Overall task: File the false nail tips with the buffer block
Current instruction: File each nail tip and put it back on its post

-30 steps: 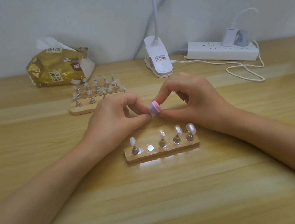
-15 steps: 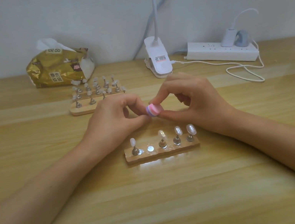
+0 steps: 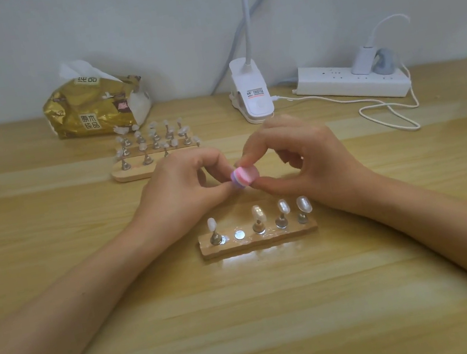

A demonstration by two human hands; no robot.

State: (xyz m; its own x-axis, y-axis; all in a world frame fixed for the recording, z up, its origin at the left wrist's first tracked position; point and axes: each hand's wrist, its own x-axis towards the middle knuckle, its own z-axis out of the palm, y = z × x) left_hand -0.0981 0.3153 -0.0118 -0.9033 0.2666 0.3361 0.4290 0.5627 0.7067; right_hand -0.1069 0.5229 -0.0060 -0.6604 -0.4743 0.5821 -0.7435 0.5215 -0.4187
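My right hand (image 3: pixel 307 164) pinches a small pink, white and purple buffer block (image 3: pixel 244 176) between thumb and forefinger, above the table's middle. My left hand (image 3: pixel 180 190) has its fingers curled, fingertips pinched right against the block's left face; the nail tip it holds is hidden behind the fingers. Just in front of both hands lies a wooden holder (image 3: pixel 258 239) with several false nail tips (image 3: pixel 303 205) standing on metal pegs and one bare magnet (image 3: pixel 239 234) in its second place.
A second wooden stand (image 3: pixel 132 172) crowded with nail tips sits behind my left hand. Along the wall are a gold tissue pack (image 3: pixel 94 109), a white clip lamp (image 3: pixel 252 93) and a power strip (image 3: pixel 352 81) with a looped white cable (image 3: pixel 388 113).
The buffer block has shifted slightly left and tilted in my right fingers, rubbing against what my left fingertips pinch. Both hands stay over the same spot.
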